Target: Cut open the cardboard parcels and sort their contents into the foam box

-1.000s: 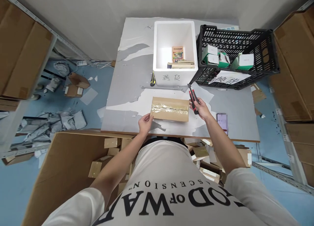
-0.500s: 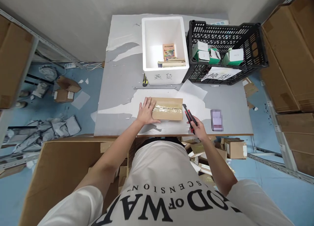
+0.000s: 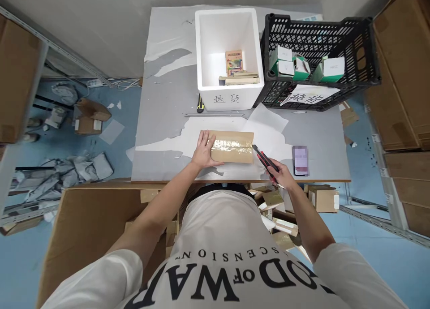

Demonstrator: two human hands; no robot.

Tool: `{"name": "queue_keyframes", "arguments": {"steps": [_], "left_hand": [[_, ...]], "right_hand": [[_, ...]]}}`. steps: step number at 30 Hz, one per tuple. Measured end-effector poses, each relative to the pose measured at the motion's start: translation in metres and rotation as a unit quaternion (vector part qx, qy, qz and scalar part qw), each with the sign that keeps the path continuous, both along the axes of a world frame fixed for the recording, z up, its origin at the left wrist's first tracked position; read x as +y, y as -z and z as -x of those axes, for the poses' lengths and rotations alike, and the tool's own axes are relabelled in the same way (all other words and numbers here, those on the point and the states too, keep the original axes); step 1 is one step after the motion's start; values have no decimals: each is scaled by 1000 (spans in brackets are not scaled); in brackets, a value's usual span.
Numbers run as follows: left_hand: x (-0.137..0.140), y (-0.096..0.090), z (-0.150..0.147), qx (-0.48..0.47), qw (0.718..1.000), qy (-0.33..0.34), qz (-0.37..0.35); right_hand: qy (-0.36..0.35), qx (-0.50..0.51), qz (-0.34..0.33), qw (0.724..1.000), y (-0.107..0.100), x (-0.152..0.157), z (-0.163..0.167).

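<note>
A small cardboard box [image 3: 235,154] lies flat on the table, with shiny clear tape along its top. My left hand [image 3: 203,151] grips its left end, fingers spread over the top and thumb along the near side. In my right hand [image 3: 282,174] is a black and red box cutter [image 3: 267,160], slanted with its tip at the right end of the box. Whether the tip touches the tape I cannot tell. White paper [image 3: 195,126] lies under the box. To the right of my right hand rests a phone [image 3: 300,160].
Behind the box stand a white foam bin [image 3: 231,104] holding books and a black plastic crate [image 3: 322,78] with green-white cartons. A yellow-black cutter [image 3: 200,104] and a metal ruler [image 3: 215,115] lie before the bin. A large open carton [image 3: 90,219] stands below the table's front left edge.
The box cutter has tilted flatter, and my right hand has shifted a little to the right. My left hand keeps its place on the box. The whole view has shifted slightly.
</note>
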State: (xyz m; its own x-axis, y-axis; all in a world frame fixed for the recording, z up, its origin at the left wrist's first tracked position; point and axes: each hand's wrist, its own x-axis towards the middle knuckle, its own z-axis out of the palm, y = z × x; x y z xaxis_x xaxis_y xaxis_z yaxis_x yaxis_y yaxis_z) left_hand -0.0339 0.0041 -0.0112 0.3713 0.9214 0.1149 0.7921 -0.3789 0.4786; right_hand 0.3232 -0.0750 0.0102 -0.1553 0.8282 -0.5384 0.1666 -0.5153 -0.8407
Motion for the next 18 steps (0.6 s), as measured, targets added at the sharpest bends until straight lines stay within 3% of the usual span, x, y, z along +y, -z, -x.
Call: {"name": "queue_keyframes", "arguments": {"steps": [7, 14, 18], "left_hand": [[0, 3, 1, -5, 1000, 6, -10], [1, 5, 2, -14, 1000, 13, -17], [1, 5, 3, -18, 999, 18, -20]], "right_hand": [[-73, -4, 24, 997, -3, -18, -9], [-67, -21, 24, 997, -3, -24, -26], [-5, -123, -35, 992, 11, -34, -55]]}}
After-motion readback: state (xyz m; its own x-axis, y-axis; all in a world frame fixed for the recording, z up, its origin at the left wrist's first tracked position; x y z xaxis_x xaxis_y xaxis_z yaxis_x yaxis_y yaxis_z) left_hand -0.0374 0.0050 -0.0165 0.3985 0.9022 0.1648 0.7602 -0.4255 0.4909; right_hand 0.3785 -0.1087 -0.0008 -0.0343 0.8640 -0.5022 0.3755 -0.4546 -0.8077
